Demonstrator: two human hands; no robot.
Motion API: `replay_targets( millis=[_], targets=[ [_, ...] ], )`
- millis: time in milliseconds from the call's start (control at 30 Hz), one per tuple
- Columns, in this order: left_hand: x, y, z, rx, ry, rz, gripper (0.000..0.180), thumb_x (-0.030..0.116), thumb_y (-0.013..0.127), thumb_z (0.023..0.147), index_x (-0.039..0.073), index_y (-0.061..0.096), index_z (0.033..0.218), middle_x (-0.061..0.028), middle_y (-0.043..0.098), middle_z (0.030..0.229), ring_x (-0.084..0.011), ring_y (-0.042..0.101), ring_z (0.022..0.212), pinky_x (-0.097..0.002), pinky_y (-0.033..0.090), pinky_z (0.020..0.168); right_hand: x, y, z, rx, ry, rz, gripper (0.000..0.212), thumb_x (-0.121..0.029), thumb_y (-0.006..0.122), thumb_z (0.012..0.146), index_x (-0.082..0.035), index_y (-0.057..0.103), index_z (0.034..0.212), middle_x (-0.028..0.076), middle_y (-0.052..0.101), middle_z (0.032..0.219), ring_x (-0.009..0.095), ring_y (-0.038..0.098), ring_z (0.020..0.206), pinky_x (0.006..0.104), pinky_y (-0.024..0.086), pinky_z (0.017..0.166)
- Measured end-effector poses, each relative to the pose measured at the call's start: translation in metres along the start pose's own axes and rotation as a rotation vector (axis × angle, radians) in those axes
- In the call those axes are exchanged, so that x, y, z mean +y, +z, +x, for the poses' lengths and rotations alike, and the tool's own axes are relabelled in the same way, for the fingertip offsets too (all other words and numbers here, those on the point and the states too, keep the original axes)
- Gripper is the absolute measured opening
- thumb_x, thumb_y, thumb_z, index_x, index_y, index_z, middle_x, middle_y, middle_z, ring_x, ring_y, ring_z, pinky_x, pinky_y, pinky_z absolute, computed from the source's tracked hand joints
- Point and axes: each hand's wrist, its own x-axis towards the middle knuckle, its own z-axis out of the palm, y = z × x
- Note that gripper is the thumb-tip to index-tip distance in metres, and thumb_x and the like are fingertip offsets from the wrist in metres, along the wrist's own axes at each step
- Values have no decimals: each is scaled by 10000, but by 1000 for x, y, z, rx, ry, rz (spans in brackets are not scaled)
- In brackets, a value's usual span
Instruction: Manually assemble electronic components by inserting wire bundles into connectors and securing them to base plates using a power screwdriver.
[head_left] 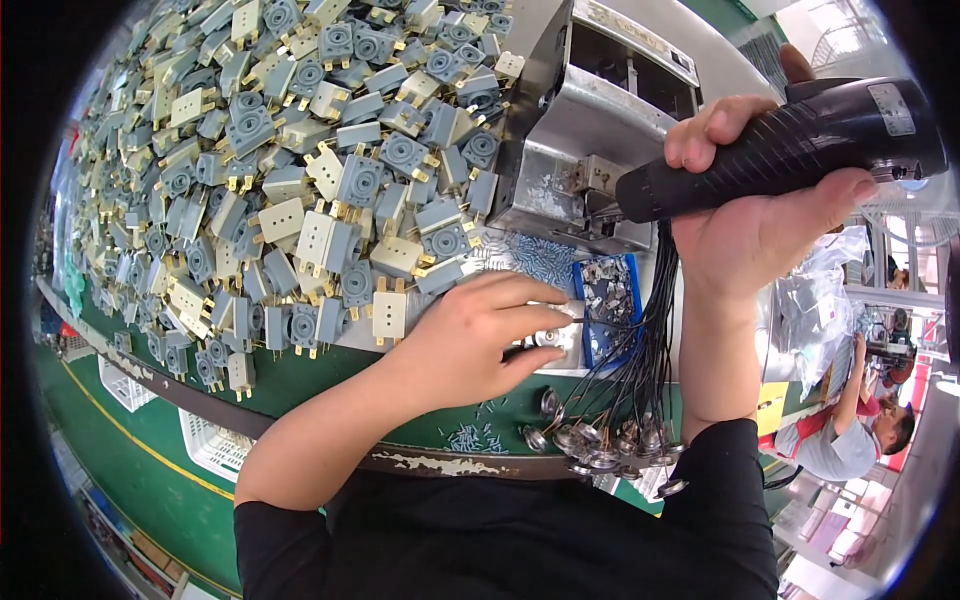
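My right hand (770, 215) grips a black electric screwdriver (790, 150), held level with its tip toward a metal fixture (590, 130). My left hand (480, 335) rests on the bench edge, its fingers pinched on a small silver round part (548, 337) beside a blue tray of screws (608, 300). A bundle of black wires (645, 350) hangs below the screwdriver and ends in several round metal discs (600, 440) near the bench edge.
A large heap of grey and cream plastic switch parts with brass pins (290, 170) covers the green bench (330, 375) to the left. Loose small screws (475, 437) lie by the bench edge. White crates (215, 445) stand on the floor. Another person (850, 430) sits at the far right.
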Motion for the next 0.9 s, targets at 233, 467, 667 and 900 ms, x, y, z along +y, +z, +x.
replay_targets(
  millis=[233, 467, 667, 900],
  targets=[
    [0, 0, 2, -2, -5, -9, 310, 120, 861, 788, 58, 767, 1077, -103, 743, 1138, -300, 712, 1016, -420, 562, 882, 2, 0, -1, -37, -5, -13, 1106, -936, 452, 837, -40, 410, 1483, 79, 589, 797, 192, 545, 631, 373, 474, 610],
    [1, 0, 0, -10, -2, -11, 301, 128, 853, 799, 58, 765, 1078, -103, 743, 1151, -297, 713, 1025, -419, 560, 892, -5, 4, -4, -42, -18, -33, 1103, -926, 441, 852, -33, 395, 1498, 81, 581, 794, 190, 540, 628, 370, 472, 604],
    [2, 1, -3, 4, -4, -8, 325, 134, 848, 802, 40, 750, 1097, -115, 739, 1165, -314, 711, 1037, -430, 558, 908, -7, 9, -13, -31, 10, -32, 1133, -928, 459, 843, -15, 381, 1510, 75, 579, 804, 184, 542, 633, 363, 458, 595],
    [-3, 1, -5, 22, -6, 5, 316, 156, 818, 812, 24, 718, 1081, -123, 723, 1144, -348, 686, 1068, -446, 550, 933, -26, -2, -46, -363, 124, 395, 1203, -915, 506, 831, -25, 268, 1605, 55, 544, 839, 164, 529, 627, 331, 450, 575]
  ],
)
